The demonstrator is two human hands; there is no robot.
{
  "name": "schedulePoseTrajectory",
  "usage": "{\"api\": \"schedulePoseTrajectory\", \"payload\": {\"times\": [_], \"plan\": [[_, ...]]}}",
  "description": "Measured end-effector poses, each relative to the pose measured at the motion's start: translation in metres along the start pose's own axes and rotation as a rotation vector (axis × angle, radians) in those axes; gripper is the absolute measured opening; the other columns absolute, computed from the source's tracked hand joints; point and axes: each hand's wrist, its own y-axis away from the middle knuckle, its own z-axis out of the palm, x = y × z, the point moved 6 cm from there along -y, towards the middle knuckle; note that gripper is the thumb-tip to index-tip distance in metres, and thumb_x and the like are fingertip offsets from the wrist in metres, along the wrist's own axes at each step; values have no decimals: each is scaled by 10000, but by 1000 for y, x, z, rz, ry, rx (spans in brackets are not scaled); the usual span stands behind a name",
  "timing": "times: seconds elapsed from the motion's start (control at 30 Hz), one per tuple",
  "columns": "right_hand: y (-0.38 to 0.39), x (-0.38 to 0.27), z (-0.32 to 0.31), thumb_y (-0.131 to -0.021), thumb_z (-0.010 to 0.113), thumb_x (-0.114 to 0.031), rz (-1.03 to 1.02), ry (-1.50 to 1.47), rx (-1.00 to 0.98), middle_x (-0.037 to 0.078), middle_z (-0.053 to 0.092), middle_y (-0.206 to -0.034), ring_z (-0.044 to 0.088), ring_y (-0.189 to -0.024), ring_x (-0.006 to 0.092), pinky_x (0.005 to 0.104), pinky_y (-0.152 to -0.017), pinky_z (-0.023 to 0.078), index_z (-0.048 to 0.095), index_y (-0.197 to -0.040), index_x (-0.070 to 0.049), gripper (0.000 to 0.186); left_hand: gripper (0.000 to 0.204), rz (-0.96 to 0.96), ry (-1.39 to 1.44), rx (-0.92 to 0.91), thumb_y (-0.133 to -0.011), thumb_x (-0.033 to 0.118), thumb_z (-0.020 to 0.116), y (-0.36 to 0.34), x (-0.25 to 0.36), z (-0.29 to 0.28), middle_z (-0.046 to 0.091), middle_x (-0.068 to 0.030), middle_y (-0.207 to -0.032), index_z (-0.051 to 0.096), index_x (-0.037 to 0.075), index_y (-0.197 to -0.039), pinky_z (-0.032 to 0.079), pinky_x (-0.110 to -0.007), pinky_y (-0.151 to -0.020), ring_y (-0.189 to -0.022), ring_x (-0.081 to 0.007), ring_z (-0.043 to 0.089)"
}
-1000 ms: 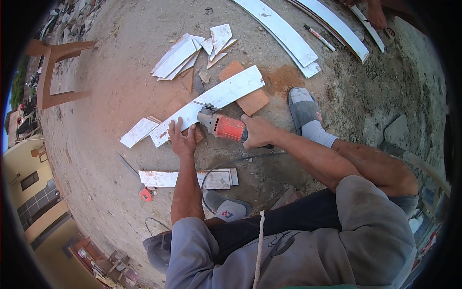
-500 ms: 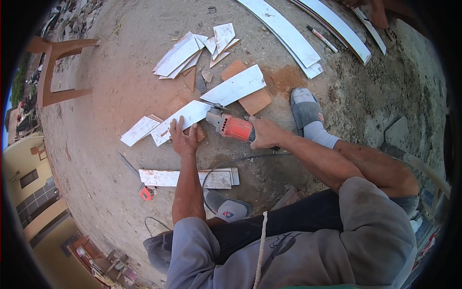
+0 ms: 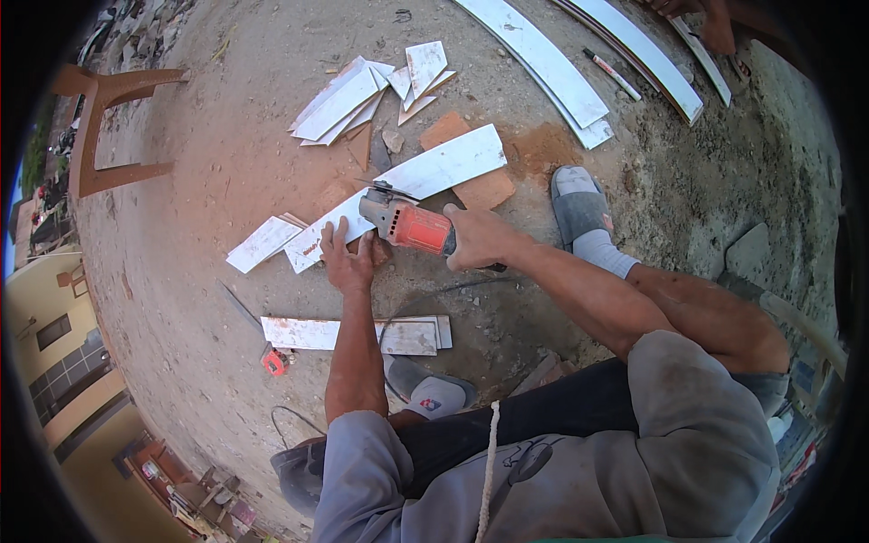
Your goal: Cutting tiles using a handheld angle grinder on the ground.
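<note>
My right hand (image 3: 482, 241) is wrapped round the rear of a red and grey angle grinder (image 3: 418, 227). Its disc (image 3: 390, 190) lies over a long white tile strip (image 3: 453, 166); the grinder head hides whether the strip is whole beneath it. My left hand (image 3: 347, 260) presses on the strip's lower left part (image 3: 312, 246), thumb and fingers spread, close beside the grinder head. Reddish bricks (image 3: 483, 188) prop the strip off the ground. Another white tile piece (image 3: 259, 242) lies at its left end.
White offcuts (image 3: 339, 107) lie beyond the strip, curved white strips (image 3: 534, 54) and a marker (image 3: 615, 77) at far right. Nearer are stacked tile strips (image 3: 299, 333), a red tape measure (image 3: 274, 363) and a cord (image 3: 434, 296). A brown plastic chair (image 3: 89, 136) stands left; another person's hand (image 3: 718, 34) shows far right.
The grinder and my right hand have shifted left along the strip, bringing the grinder head closer to my left hand. My left hand has stayed nearly still.
</note>
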Motion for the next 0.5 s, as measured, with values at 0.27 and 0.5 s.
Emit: {"api": "schedulePoseTrajectory", "payload": {"times": [0.27, 0.5], "plan": [[-23, -5, 15, -593, 731, -267, -31, -18, -8, 284, 651, -899, 643, -877, 445, 477, -782, 514, 502, -1079, 64, 631, 580, 22, 26, -5, -774, 164, 762, 0, -1, 1, 454, -138, -1403, 565, 202, -1318, 371, -415, -1085, -1336, -327, 415], [-24, -3, 16, -597, 736, -274, -16, -28, -41, 290, 649, -915, 642, -888, 444, 479, -780, 514, 503, -1098, 74, 653, 592, 16, 10, -8, -778, 189, 766, 1, 0, 1, 449, -131, -1406, 553, 209, -1330, 369, -423, -1088, -1339, -324, 411]]}}
